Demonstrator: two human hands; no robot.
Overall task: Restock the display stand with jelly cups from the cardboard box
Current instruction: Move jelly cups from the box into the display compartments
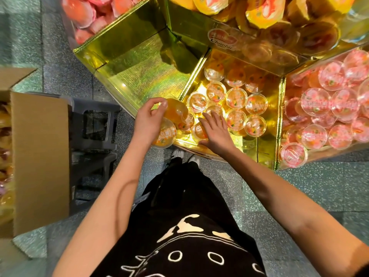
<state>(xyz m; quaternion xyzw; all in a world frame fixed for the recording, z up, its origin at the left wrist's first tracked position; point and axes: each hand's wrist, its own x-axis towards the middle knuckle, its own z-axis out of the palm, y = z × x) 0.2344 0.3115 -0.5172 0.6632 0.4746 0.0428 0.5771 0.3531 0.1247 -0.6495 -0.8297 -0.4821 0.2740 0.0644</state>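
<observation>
Restocking half done: left hand clamps its fingers on two orange jelly cups at the display stand's front edge. The right hand lies flat, fingers apart. One compartment sits bare; the cardboard box holds more.

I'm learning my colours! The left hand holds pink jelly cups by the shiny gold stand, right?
Not quite. The head view shows the left hand holds round clear plastic cups of orange jelly, not pink, by the shiny gold stand.

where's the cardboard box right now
In the head view the cardboard box stands open at the far left edge, next to the dark stool, left of the gold display stand.
</observation>
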